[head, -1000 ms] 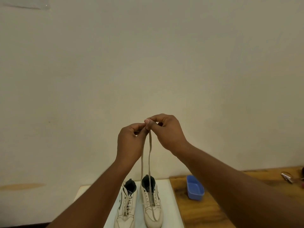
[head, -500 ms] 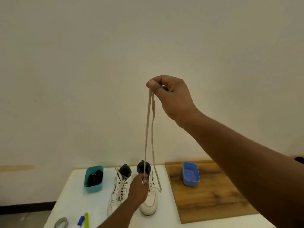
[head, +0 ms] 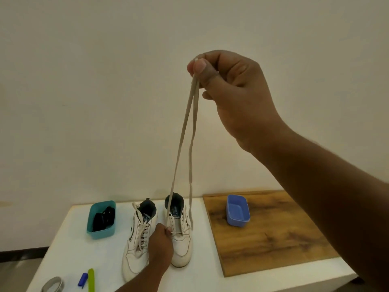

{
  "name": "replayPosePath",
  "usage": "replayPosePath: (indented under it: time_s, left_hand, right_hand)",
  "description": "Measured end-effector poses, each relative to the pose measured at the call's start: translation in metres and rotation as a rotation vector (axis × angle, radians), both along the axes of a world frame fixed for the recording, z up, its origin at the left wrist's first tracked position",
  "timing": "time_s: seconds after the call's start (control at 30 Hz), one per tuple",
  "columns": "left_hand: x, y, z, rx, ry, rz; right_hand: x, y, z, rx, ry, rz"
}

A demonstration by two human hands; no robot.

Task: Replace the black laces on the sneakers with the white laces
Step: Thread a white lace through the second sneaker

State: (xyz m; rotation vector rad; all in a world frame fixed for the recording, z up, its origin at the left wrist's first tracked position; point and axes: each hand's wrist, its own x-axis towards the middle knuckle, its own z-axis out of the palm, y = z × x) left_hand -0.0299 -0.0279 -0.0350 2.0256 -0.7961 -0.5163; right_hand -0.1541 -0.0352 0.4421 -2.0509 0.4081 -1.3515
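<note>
Holding both ends of the white lace [head: 185,131] high, the right hand [head: 229,89] pinches them between thumb and forefinger, its other fingers curled loosely below. The two strands run down to the right sneaker [head: 179,228], which stands upright on the white table [head: 101,258] just beside the left sneaker [head: 137,237]. The left hand [head: 161,243] is down at the right sneaker's lowest eyelets, fingertips closed at the foot of the near strand; whether it pinches the lace or the eyelet edge cannot be told.

The left sneaker already carries white lacing up its front. The right one seems to have the lace through its bottom eyelets only, the rows above bare. So the step in hand looks like evening out the two ends before lacing upward. Black laces [head: 104,218] lie in the teal bin [head: 101,230] to the left, so removal appears done. The blue bin [head: 237,211] on the wooden board [head: 273,234] shows nothing inside.

Next, the ends should be compared for equal length, then lowered, and one tip fed through the next eyelet across. That calls for a fine grip near the tip and a hand steadying the shoe.
</note>
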Motion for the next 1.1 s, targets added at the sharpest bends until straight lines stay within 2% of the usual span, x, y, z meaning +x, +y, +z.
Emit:
replayPosePath:
  time_s: [0.17,0.3,0.47,0.6,0.83,0.9,0.93,1.03,1.1]
  left_hand:
    - [-0.005,0.004,0.003,-0.089,-0.022,0.017]
    - [-0.005,0.006,-0.011,-0.023,-0.059,-0.093]
    - [0.009,-0.001,0.001,0.017,-0.032,-0.095]
    - [0.009,-0.004,0.007,0.120,-0.137,-0.116]
    - [0.006,0.002,0.000,0.129,-0.179,-0.245]
    - [0.003,0.004,0.023,0.007,-0.141,-0.273]
    - [-0.001,0.004,0.044,-0.091,-0.056,-0.289]
    - [-0.014,0.012,0.138,-0.438,0.220,-0.389]
    - [-0.020,0.026,0.197,-0.619,0.231,-0.448]
  right_hand:
    - [0.003,-0.008,0.006,0.042,-0.064,0.019]
    - [0.006,-0.004,0.008,0.012,-0.050,0.071]
    - [0.005,-0.007,0.010,-0.027,-0.042,0.101]
    - [-0.001,-0.012,0.017,0.065,-0.126,0.165]
    - [0.002,-0.014,0.020,0.182,-0.187,0.172]
    - [0.003,-0.011,0.014,0.171,-0.144,0.181]
    - [0.003,-0.009,0.008,0.171,-0.104,0.187]
    - [0.003,-0.005,-0.025,0.211,0.077,0.171]
    - [0.002,-0.004,-0.050,0.206,0.214,0.116]
